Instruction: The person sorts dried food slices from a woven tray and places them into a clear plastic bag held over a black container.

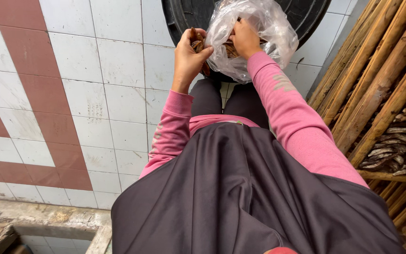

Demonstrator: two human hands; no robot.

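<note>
Two hands are raised over a black tub: dried fish pinched by the left hand, a clear bag gripped by the right hand, bamboo racks at right.

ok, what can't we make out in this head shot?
- Bag contents: the crinkled clear plastic bag blurs them.
- Right hand: fingertips hidden in the bag.
- Brown pieces in the left hand: too small to identify.
- Black tub: cut off by top edge.
</note>
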